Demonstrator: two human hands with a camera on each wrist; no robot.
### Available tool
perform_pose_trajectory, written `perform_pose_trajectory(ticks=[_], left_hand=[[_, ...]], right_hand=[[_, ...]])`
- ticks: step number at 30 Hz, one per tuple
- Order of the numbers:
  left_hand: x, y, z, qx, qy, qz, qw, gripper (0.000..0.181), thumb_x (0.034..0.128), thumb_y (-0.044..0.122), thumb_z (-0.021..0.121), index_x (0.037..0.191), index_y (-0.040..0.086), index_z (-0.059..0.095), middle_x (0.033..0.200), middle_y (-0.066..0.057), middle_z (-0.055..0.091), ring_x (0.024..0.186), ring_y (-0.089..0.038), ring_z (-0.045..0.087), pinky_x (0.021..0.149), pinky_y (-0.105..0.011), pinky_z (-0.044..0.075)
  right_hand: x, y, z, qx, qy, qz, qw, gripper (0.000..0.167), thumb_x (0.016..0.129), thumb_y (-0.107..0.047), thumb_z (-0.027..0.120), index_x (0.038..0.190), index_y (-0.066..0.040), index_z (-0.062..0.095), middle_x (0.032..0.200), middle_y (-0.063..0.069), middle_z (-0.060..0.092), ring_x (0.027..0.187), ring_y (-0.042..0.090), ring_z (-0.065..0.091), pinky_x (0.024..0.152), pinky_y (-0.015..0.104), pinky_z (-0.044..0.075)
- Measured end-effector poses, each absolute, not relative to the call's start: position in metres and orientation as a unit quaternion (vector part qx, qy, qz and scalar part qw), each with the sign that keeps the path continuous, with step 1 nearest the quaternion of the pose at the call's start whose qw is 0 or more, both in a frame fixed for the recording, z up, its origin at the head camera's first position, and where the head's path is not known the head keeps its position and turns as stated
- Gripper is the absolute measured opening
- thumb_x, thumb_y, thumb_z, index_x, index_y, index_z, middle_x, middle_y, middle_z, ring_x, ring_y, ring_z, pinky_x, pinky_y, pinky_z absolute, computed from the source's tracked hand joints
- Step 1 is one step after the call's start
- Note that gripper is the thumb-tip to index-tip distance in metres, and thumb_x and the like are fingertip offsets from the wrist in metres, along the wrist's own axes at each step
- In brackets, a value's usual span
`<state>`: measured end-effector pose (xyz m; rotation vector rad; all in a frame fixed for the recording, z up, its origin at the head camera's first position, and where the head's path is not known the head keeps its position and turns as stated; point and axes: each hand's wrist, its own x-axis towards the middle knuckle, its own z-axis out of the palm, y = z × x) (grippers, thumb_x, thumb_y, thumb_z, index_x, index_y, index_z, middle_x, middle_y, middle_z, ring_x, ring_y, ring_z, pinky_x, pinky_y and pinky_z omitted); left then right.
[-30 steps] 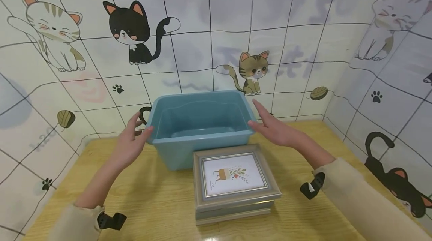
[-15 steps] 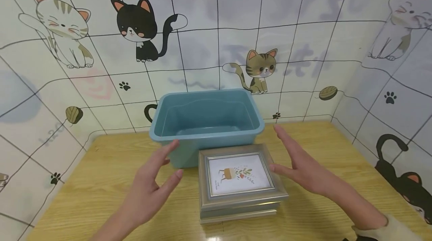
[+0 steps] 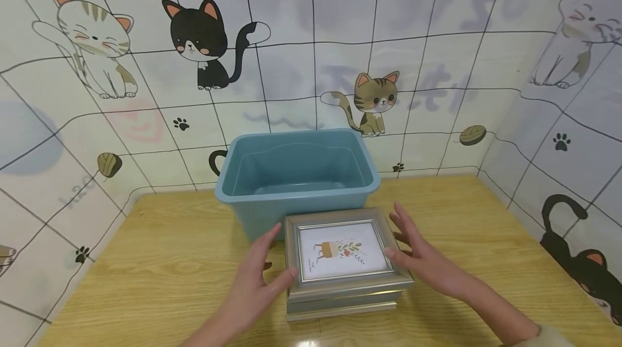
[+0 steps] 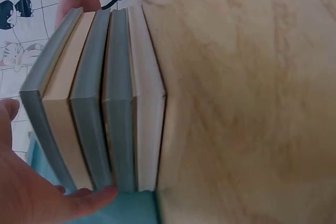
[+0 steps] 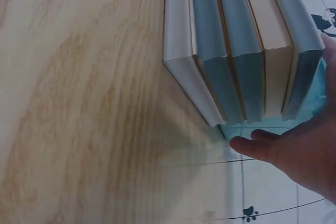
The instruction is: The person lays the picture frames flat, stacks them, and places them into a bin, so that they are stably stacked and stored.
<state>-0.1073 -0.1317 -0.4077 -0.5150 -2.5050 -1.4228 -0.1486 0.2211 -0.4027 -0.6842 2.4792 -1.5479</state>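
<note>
A stack of several picture frames (image 3: 342, 286) lies on the table; the top one has a silvery border and a white print of flowers. The left wrist view shows grey-blue and pale frame edges (image 4: 118, 61) piled flush. At the stack's left side is my left hand (image 3: 250, 287), thumb spread from the fingers, thumb tip by the top frame's edge. On the right, my right hand (image 3: 437, 269) has its thumb at the top frame's right border, fingers stretched along that side. Whether either hand touches the stack I cannot tell. Neither hand grips anything.
Directly behind the stack stands a blue plastic bin (image 3: 296, 197) with nothing visible inside. The wooden table (image 3: 146, 271) meets walls covered in cat-print sheeting (image 3: 282, 77) at the back and both sides.
Both hands have come from beside the bin's rim down toward the frame stack, closing in on it from left and right. The stack and bin stay in place.
</note>
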Motion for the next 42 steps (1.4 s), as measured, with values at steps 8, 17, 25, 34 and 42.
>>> perform_pose_trajectory(ticks=[8, 17, 25, 34, 42], left_hand=[[-0.115, -0.123, -0.416, -0.11, -0.822, -0.558, 0.027, 0.09, 0.0959, 0.037, 0.074, 0.164, 0.013, 0.021, 0.164, -0.014, 0.029, 0.137, -0.045, 0.043, 0.096, -0.06, 0.049], [-0.12, -0.123, -0.422, -0.098, -0.796, -0.598, -0.003, 0.093, 0.0951, 0.031, 0.075, 0.165, 0.011, 0.017, 0.164, -0.021, 0.027, 0.138, -0.049, 0.041, 0.097, -0.053, 0.051], [-0.12, -0.124, -0.426, -0.095, -0.787, -0.609, -0.021, 0.094, 0.0978, 0.032, 0.071, 0.166, 0.014, 0.009, 0.164, -0.024, 0.022, 0.141, -0.053, 0.036, 0.099, -0.057, 0.049], [-0.119, -0.123, -0.428, -0.119, -0.793, -0.597, -0.031, 0.084, 0.104, 0.033, 0.061, 0.166, 0.014, 0.008, 0.166, -0.022, 0.02, 0.142, -0.053, 0.034, 0.104, -0.06, 0.043], [-0.12, -0.122, -0.428, -0.132, -0.81, -0.569, -0.039, 0.077, 0.1083, 0.035, 0.052, 0.167, 0.016, 0.006, 0.167, -0.019, 0.018, 0.139, -0.049, 0.041, 0.107, -0.056, 0.041]], right_hand=[[-0.155, 0.221, -0.414, -0.201, 0.785, -0.562, 0.168, 0.093, 0.107, -0.028, 0.053, 0.161, -0.014, -0.021, 0.162, 0.038, -0.009, 0.146, 0.06, 0.0, 0.11, 0.071, 0.022], [-0.155, 0.218, -0.42, -0.184, 0.78, -0.57, 0.18, 0.088, 0.106, -0.03, 0.051, 0.164, -0.021, -0.016, 0.166, 0.024, -0.02, 0.149, 0.05, -0.014, 0.111, 0.074, 0.003], [-0.154, 0.214, -0.425, -0.194, 0.767, -0.587, 0.174, 0.086, 0.106, -0.03, 0.048, 0.164, -0.02, -0.014, 0.167, 0.024, -0.016, 0.149, 0.048, -0.009, 0.11, 0.076, 0.006], [-0.153, 0.217, -0.426, -0.191, 0.765, -0.585, 0.19, 0.079, 0.108, -0.032, 0.041, 0.164, -0.018, -0.014, 0.165, 0.026, -0.019, 0.148, 0.052, -0.018, 0.107, 0.078, -0.004], [-0.153, 0.219, -0.428, -0.211, 0.756, -0.59, 0.19, 0.079, 0.109, -0.032, 0.038, 0.163, -0.018, -0.017, 0.165, 0.026, -0.022, 0.147, 0.052, -0.019, 0.107, 0.078, -0.004]])
